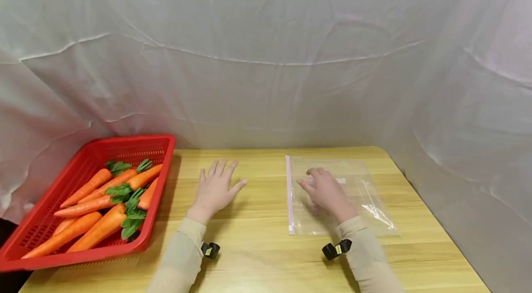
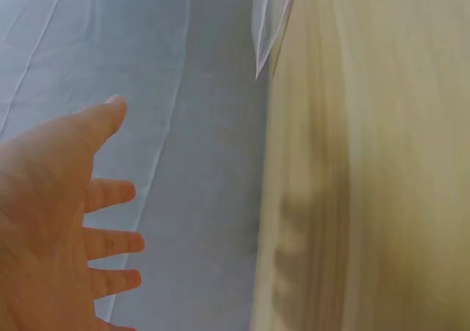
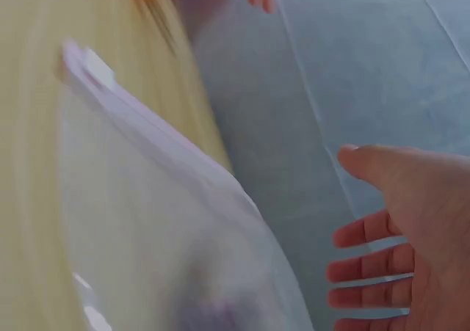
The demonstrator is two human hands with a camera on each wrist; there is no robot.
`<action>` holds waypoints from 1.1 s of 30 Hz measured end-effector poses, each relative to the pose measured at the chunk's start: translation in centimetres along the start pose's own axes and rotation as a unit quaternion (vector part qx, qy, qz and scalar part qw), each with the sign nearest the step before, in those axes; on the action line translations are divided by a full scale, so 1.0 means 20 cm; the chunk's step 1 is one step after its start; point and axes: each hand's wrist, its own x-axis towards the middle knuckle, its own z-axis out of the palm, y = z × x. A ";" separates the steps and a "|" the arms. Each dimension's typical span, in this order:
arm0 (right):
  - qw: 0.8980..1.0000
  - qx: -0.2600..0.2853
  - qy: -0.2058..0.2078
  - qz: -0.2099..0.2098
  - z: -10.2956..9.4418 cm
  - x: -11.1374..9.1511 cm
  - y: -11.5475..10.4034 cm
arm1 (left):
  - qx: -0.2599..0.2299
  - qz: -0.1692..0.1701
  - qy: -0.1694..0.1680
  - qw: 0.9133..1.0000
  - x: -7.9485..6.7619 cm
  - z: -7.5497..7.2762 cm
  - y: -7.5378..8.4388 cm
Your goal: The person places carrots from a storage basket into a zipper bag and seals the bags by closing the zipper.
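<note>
My left hand [image 1: 215, 190] is spread with its fingers apart over the wooden table, between a red basket [image 1: 168, 163] and a clear plastic bag [image 1: 353, 168]. In the left wrist view that hand [image 2: 44, 213] holds nothing, thumb stretched out. My right hand [image 1: 328, 195] hovers over the bag, fingers relaxed and nothing in them. The right wrist view shows this hand [image 3: 433, 228] beside the bag's pale purple slider strip [image 3: 161, 136]. The bag lies flat, its strip facing left. Several orange carrots [image 1: 104, 226] with green tops lie in the basket.
The light wooden table [image 1: 257, 256] has its far edge against a grey-white cloth [image 1: 266, 89], which also hangs along the right side. The basket stands at the table's left end, its left part reaching past the edge.
</note>
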 end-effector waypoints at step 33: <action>0.994 -0.011 -0.102 -0.037 0.23 -0.06 -0.14 | -0.171 0.016 0.003 0.985 0.14 0.20 0.30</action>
